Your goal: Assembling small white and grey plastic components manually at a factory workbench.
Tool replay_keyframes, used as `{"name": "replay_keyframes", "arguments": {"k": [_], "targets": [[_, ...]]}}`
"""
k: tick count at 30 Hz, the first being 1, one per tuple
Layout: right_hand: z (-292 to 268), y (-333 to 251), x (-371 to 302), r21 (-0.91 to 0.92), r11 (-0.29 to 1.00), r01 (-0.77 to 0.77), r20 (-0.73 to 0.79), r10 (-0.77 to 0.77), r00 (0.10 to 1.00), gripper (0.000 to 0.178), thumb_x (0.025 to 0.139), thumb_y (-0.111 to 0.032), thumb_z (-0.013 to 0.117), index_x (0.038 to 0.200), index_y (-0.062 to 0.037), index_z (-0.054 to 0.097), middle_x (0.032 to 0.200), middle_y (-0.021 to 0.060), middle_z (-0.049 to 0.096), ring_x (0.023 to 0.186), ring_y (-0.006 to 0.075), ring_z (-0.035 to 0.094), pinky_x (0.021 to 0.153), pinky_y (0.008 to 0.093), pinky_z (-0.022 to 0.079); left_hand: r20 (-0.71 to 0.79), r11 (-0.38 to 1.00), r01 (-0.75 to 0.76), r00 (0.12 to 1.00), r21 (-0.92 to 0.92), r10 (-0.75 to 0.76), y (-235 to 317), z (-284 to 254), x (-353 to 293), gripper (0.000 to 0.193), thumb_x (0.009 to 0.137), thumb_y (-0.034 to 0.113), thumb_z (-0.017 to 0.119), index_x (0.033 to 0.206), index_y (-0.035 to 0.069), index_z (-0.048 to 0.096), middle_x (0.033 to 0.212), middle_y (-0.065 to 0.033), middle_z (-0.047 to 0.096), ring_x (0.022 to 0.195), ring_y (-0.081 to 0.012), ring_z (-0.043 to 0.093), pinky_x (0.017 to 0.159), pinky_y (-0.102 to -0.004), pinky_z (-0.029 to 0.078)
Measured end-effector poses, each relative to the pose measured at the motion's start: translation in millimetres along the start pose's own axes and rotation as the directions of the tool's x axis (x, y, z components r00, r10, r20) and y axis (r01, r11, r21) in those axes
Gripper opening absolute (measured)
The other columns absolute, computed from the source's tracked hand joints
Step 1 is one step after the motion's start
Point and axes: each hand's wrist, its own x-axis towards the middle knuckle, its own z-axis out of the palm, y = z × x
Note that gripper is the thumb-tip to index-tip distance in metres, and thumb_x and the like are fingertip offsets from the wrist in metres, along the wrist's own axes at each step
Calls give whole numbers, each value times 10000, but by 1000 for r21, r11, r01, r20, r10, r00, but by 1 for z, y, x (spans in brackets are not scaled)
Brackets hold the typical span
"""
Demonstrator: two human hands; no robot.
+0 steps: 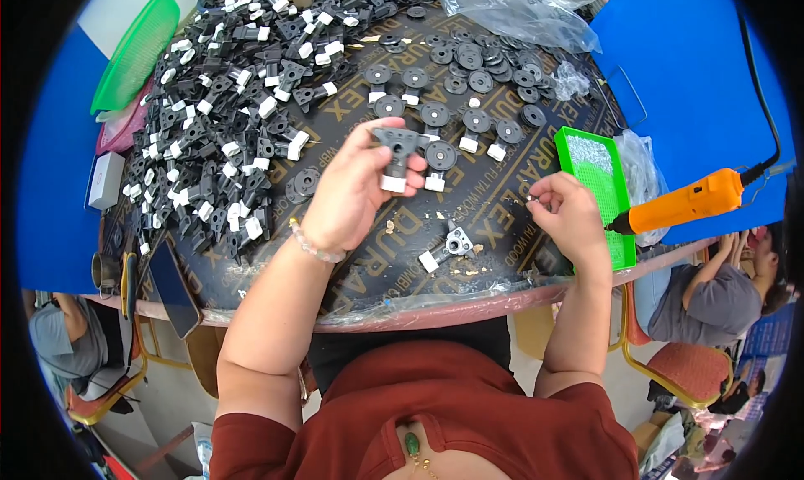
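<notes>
Above the table my left hand (356, 183) grips a black plastic bracket (397, 149) with holes in its wide plate and a white block at its lower end. My right hand (574, 216) is closed in a pinch near the green tray; a tiny dark bit shows at the fingertips, too small to name. Between my hands, close to the table's near edge, lies another black bracket (456, 243) with a white end. Several brackets with round black discs (440, 155) on them stand in rows just beyond my left hand.
A big heap of black-and-white brackets (226, 128) covers the left side. Loose black discs (481, 81) lie at the back. On the right are a green tray (621, 195) of small metal pieces and an orange electric screwdriver (687, 202). A phone (173, 289) rests at the left edge.
</notes>
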Motion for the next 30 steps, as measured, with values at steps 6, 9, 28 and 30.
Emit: {"name": "replay_keyframes", "arguments": {"k": [6,9,28,30], "targets": [[8,-82,36,212,914,347,19,-359,933,179,735,-37,735,896,-27,659,791,52,579,640,141,528,582,270,434,70,999,52,996,-5,-52,-15,2,-2,373,996,101,512,1356,62,424,1159,-200,628,1035,-294,663,902,-417,545],[18,-103,58,183,867,462,29,-475,879,174,743,-45,727,902,-22,662,785,62,578,628,148,524,571,280,431,77,998,55,996,-13,-54,-13,2,-1,359,1000,101,510,1347,65,425,1170,-160,621,1010,-273,668,884,-408,554],[5,-7,85,-287,952,-108,-200,51,978,181,840,-105,652,989,-31,723,971,205,697,949,362,670,855,427,524,-127,997,75,989,9,-74,-4,-7,3,275,967,109,551,1230,44,503,1015,-179,678,752,-187,672,671,-288,549],[8,3,88,-273,953,-130,-182,82,980,179,838,-100,654,986,-25,721,970,206,697,946,364,671,854,427,525,-124,997,74,990,0,-74,-3,-6,6,268,969,109,546,1226,45,504,1011,-176,680,745,-184,670,666,-286,548]]}}
